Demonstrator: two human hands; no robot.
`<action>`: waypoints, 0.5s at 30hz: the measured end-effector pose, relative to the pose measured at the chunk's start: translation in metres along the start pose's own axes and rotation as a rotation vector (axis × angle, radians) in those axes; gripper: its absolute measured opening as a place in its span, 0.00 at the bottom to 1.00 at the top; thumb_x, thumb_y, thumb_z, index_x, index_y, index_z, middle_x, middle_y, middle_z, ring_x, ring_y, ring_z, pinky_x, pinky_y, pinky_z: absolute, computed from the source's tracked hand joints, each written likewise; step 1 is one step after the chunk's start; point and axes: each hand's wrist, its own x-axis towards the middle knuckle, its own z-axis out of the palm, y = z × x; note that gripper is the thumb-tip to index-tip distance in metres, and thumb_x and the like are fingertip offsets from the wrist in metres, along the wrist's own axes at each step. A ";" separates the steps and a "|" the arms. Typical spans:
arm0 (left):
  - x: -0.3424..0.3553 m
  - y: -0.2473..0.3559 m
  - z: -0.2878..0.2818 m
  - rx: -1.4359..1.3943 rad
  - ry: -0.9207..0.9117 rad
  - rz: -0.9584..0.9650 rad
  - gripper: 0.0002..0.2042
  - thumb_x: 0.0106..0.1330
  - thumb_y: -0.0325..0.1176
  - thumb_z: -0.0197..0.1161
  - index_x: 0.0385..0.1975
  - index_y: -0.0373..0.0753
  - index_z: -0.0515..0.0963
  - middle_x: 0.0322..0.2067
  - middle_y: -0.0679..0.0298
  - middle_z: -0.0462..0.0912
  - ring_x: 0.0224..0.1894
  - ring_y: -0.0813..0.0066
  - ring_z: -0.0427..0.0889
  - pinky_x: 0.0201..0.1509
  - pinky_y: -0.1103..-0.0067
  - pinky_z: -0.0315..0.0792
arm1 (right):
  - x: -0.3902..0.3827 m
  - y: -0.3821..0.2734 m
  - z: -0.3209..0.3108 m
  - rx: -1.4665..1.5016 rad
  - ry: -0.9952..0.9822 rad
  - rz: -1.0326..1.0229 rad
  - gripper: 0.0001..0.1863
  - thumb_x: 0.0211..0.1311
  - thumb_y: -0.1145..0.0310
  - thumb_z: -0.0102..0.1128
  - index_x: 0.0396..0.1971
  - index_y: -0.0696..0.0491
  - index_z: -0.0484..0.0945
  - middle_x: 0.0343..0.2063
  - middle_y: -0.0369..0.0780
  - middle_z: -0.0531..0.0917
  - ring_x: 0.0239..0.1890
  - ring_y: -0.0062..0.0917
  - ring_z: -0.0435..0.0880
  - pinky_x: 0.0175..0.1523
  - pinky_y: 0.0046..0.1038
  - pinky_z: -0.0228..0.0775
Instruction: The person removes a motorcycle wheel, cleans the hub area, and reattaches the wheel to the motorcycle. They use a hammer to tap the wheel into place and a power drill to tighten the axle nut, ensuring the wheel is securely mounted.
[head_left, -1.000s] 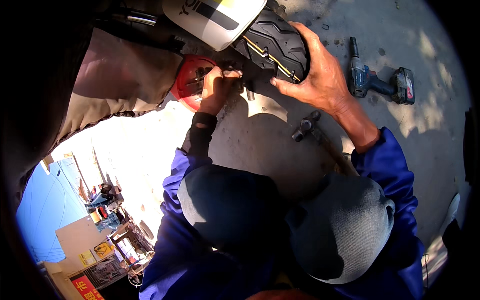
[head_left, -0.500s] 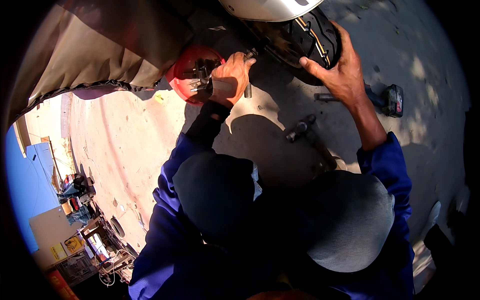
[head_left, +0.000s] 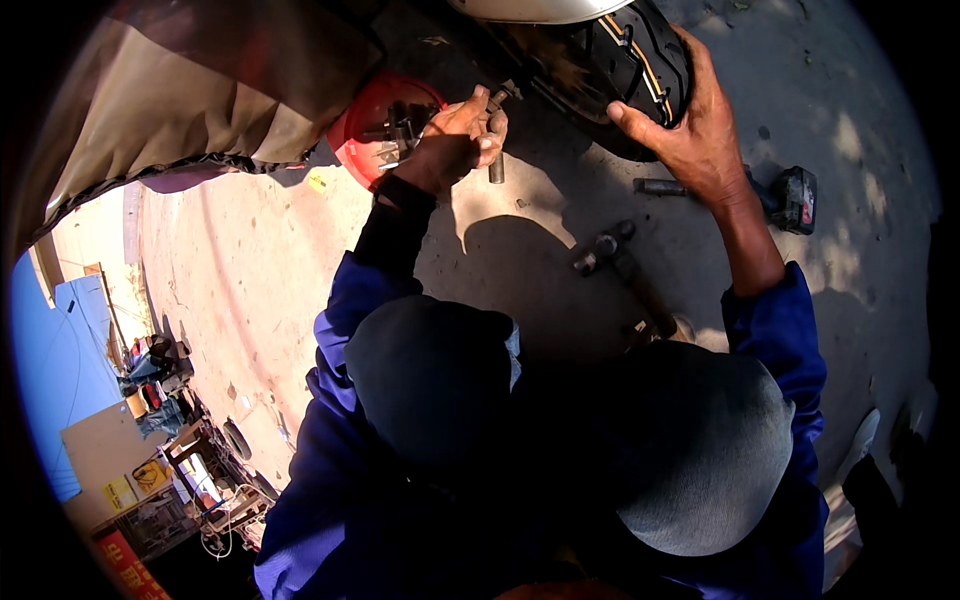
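Note:
My left hand [head_left: 462,140] is closed around a short metal piece [head_left: 499,98], its far end pointing toward the wheel; the fingers partly hide it. A dark metal cylinder [head_left: 497,169] shows just below those fingers; whether it lies on the ground or is held, I cannot tell. Beside that hand, a red bowl [head_left: 362,112] holds several dark metal parts. My right hand [head_left: 696,140] grips the black tyre [head_left: 655,75] with thumb and fingers on either side of its tread. A pale fender [head_left: 545,8] covers the tyre's top.
A hammer [head_left: 628,270] lies on the concrete between my arms. Behind my right wrist is a cordless power tool [head_left: 793,200] with a long socket. A brown cover [head_left: 200,90] hangs at upper left. My knees [head_left: 705,450] fill the lower middle.
My left hand has turned, showing more of its fingers, and shifted slightly up with the metal piece. My right hand stays on the tyre, which sits slightly lower and further right in view.

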 end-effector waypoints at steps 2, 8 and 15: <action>-0.004 0.005 0.006 0.133 0.107 0.046 0.27 0.78 0.60 0.50 0.36 0.38 0.76 0.20 0.73 0.74 0.17 0.84 0.68 0.25 0.85 0.61 | 0.001 0.002 -0.001 0.003 -0.001 -0.029 0.50 0.51 0.56 0.82 0.70 0.58 0.63 0.58 0.49 0.80 0.60 0.34 0.81 0.66 0.35 0.74; -0.013 0.002 0.032 0.674 0.443 0.264 0.21 0.78 0.50 0.57 0.37 0.34 0.77 0.21 0.62 0.77 0.21 0.71 0.78 0.27 0.72 0.70 | 0.001 0.005 -0.003 -0.001 -0.009 -0.038 0.51 0.51 0.55 0.83 0.70 0.58 0.63 0.58 0.50 0.80 0.61 0.35 0.81 0.66 0.36 0.74; -0.006 -0.005 0.014 0.761 0.348 0.335 0.20 0.80 0.49 0.52 0.35 0.36 0.75 0.22 0.65 0.77 0.24 0.72 0.78 0.28 0.75 0.70 | 0.002 0.005 -0.001 0.011 -0.009 -0.039 0.51 0.50 0.54 0.83 0.70 0.59 0.63 0.58 0.51 0.80 0.61 0.36 0.81 0.67 0.36 0.74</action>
